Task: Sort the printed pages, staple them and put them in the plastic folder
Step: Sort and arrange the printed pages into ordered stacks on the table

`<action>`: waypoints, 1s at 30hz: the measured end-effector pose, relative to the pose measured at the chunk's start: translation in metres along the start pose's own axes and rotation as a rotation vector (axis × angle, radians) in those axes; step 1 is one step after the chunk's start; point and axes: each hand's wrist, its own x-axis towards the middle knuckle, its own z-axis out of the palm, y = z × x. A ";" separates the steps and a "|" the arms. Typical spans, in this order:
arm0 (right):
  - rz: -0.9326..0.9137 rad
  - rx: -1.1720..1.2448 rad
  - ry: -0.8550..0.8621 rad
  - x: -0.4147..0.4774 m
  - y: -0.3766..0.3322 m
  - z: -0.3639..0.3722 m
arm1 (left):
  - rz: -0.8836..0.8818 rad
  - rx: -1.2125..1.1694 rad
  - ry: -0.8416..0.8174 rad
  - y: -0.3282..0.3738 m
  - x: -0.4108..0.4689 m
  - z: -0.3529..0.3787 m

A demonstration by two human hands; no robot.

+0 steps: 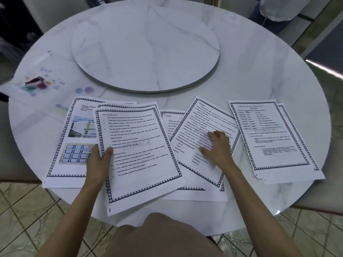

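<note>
Several printed pages with dark patterned borders lie spread along the near edge of the round marble table [241, 52]. My left hand [99, 160] pinches the left edge of the front text page [141, 149], thumb on top. Under it to the left lies a page with two pictures [74, 145]. My right hand [217, 147] rests with spread fingers on a tilted text page [200, 123]. A table page [269, 134] lies at the right on another sheet. A clear plastic folder [42, 80] with coloured dots lies at far left, a small dark red stapler [35, 81] on it.
A round marble turntable [146, 45] takes up the table's middle. Some pages overhang the near table edge above a tiled floor [27, 216]. A person in light clothing [278, 8] stands at the far right behind the table.
</note>
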 end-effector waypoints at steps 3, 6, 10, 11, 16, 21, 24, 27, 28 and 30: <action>-0.025 0.008 -0.032 0.004 0.001 -0.002 | 0.003 0.009 0.010 -0.001 0.001 -0.002; -0.053 0.026 -0.053 0.006 0.002 -0.005 | -0.003 0.026 0.023 -0.001 0.000 -0.002; -0.100 0.023 -0.101 0.010 0.003 -0.008 | -0.010 0.038 0.034 -0.002 0.000 -0.001; -0.114 0.024 -0.112 0.011 0.004 -0.009 | -0.011 0.040 0.038 -0.002 0.000 0.000; -0.146 -0.026 0.058 0.010 0.009 -0.012 | -0.004 0.051 0.055 -0.003 -0.003 0.000; 0.119 -0.142 0.212 0.000 0.016 -0.017 | 0.012 0.049 0.097 -0.001 -0.010 0.000; 0.243 -0.180 0.156 -0.006 0.022 -0.017 | 0.024 0.056 0.127 -0.002 -0.015 0.000; 0.277 -0.199 0.084 -0.008 0.026 -0.017 | 0.025 0.050 0.146 -0.003 -0.019 0.001; 0.274 -0.185 0.082 -0.007 0.026 -0.018 | 0.027 0.052 0.155 -0.003 -0.020 0.002; 0.258 -0.143 0.095 -0.005 0.025 -0.021 | 0.028 0.048 0.170 -0.002 -0.021 0.003</action>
